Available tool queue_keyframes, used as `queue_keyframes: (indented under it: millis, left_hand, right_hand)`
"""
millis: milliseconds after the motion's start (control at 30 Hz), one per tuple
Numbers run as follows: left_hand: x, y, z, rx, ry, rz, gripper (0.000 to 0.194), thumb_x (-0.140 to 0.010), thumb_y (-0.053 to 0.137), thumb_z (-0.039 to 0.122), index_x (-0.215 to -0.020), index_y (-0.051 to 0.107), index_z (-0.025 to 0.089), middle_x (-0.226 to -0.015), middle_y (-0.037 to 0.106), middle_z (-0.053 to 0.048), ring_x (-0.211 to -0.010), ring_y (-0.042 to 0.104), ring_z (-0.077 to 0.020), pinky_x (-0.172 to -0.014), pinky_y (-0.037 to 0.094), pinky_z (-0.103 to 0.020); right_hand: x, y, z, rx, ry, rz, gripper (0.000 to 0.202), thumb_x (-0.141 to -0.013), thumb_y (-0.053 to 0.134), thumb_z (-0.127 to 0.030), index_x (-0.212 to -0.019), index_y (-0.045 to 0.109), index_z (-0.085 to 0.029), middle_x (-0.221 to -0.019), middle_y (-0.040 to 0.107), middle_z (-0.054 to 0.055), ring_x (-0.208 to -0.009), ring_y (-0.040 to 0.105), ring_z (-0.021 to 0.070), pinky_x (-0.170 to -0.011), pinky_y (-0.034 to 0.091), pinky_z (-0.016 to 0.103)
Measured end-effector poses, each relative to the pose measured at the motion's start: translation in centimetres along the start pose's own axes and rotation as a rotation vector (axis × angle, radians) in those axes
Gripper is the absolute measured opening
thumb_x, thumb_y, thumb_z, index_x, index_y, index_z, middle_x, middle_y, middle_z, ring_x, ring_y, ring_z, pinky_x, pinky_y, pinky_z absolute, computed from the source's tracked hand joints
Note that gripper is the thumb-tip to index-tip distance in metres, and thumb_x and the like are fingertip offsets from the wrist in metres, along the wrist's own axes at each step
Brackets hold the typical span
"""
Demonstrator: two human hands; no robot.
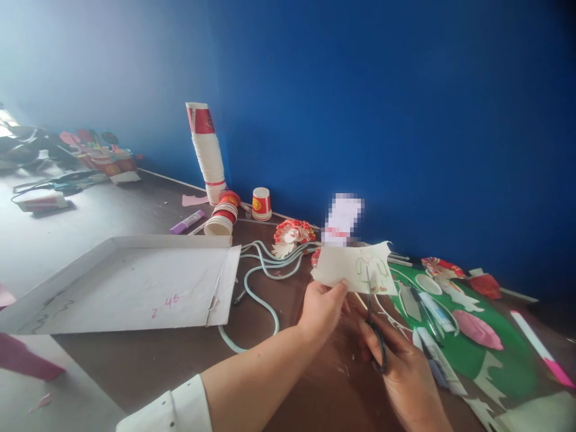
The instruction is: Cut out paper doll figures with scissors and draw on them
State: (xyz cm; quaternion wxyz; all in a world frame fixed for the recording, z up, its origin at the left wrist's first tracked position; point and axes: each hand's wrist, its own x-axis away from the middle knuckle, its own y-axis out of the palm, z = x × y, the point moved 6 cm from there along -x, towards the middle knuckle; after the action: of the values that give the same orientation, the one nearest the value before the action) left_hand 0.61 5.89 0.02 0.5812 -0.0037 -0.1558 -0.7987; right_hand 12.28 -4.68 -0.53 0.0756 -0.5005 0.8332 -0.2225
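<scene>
A piece of white paper (pixel 335 264) with a green and red drawing is pinched at its lower edge by my left hand (pixel 321 309), thumb on top. My right hand (pixel 398 363) holds black-handled scissors (pixel 377 341), fingers in the loops. Their blades point up and meet the paper near the drawing's middle; whether they are parted is too small to tell. A pale blue cable (pixel 265 300) curls on the brown table (pixel 180 366) left of the paper.
A white box lid (pixel 121 282) lies at the left. Behind it are a tall stack of paper cups (pixel 209 159) and a single cup (pixel 261 204). At the right, markers (pixel 436 312) and paper scraps lie on a green sheet (pixel 508 360). A blue wall (pixel 382 108) stands behind.
</scene>
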Motion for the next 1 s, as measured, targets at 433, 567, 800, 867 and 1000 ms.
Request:
queue_keyframes:
  millis: [433,567,800,867,1000]
  left_hand:
    - [0.7,0.2,0.7,0.036,0.043,0.033,0.035,-0.074,0.058,0.029,-0.044,0.046,0.017,-0.042,0.044,0.002,-0.044,0.042,-0.0088,-0.05,0.035,-0.022]
    - [0.9,0.4,0.9,0.061,0.052,0.021,0.033,-0.074,0.058,0.027,-0.045,0.046,0.017,-0.043,0.045,0.002,-0.044,0.042,-0.0087,-0.05,0.036,-0.022]
    - [1.1,0.6,1.0,0.1,0.036,0.024,0.026,-0.073,0.059,0.024,-0.051,0.048,0.017,-0.042,0.043,0.003,-0.042,0.04,-0.008,-0.046,0.035,-0.02]
    - [1.1,0.6,0.9,0.096,0.035,0.021,0.025,-0.074,0.06,0.024,-0.053,0.049,0.016,-0.042,0.043,0.004,-0.042,0.04,-0.0079,-0.046,0.035,-0.02]
    - [1.2,0.7,0.5,0.11,0.027,0.013,0.022,-0.074,0.06,0.025,-0.056,0.051,0.016,-0.043,0.045,0.004,-0.042,0.041,-0.0081,-0.046,0.036,-0.02]
  right_hand:
    - [-0.3,-0.5,-0.5,0.034,-0.117,0.071,0.048,-0.076,0.064,-0.052,-0.112,0.073,-0.022,-0.062,0.067,-0.001,-0.068,0.063,0.019,-0.062,0.05,0.023]
    - [-0.4,-0.7,-0.3,0.081,-0.148,0.109,0.046,-0.076,0.064,-0.051,-0.112,0.073,-0.024,-0.066,0.071,0.001,-0.084,0.067,0.0239,-0.072,0.052,0.025]
    - [-0.4,-0.7,-0.1,0.053,-0.128,0.111,0.05,-0.076,0.065,-0.052,-0.115,0.072,-0.022,-0.11,0.073,0.004,-0.1,0.067,0.0272,-0.071,0.055,0.025]
    - [-0.3,-0.7,-0.1,0.059,-0.12,0.122,0.048,-0.075,0.065,-0.051,-0.113,0.072,-0.023,-0.112,0.073,0.004,-0.105,0.065,0.0285,-0.075,0.055,0.026]
    - [-0.4,-0.6,0.0,0.04,-0.143,0.122,0.046,-0.076,0.065,-0.05,-0.112,0.073,-0.024,-0.116,0.071,0.004,-0.113,0.062,0.0297,-0.088,0.053,0.031]
